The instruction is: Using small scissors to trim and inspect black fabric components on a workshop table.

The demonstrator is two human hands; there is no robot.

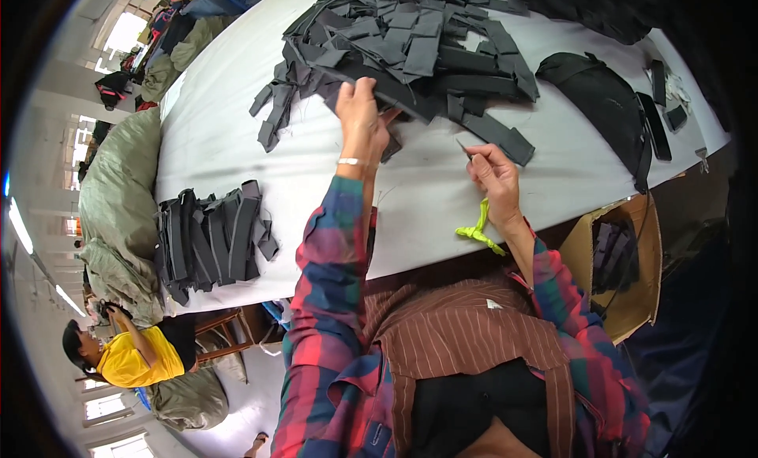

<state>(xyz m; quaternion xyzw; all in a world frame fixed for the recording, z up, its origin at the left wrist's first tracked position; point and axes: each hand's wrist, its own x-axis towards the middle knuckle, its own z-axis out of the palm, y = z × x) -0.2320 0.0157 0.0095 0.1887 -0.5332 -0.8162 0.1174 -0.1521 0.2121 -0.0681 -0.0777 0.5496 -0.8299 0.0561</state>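
Observation:
My left hand point(360, 125) is closed on a dark grey fabric strip point(399, 96), at the near edge of a large heap of similar fabric pieces point(395, 39) on the white table point(308, 162). In my right hand point(497, 182), a small pointed metal tool point(463, 148) sticks out between thumb and fingers, its tip toward the heap. Most of that tool is hidden by the fingers. A bright yellow-green cloth tie point(478, 227) hangs beside this hand. Between the hands and the heap lies a loose grey strip point(497, 136).
Stacked dark strips point(209, 238) lie at the table's left. To the right are a black curved fabric piece point(596, 103), a phone-like black object point(654, 126) and an open cardboard box point(651, 260). A person in yellow point(142, 355) sits at the left, near green bundles point(118, 197).

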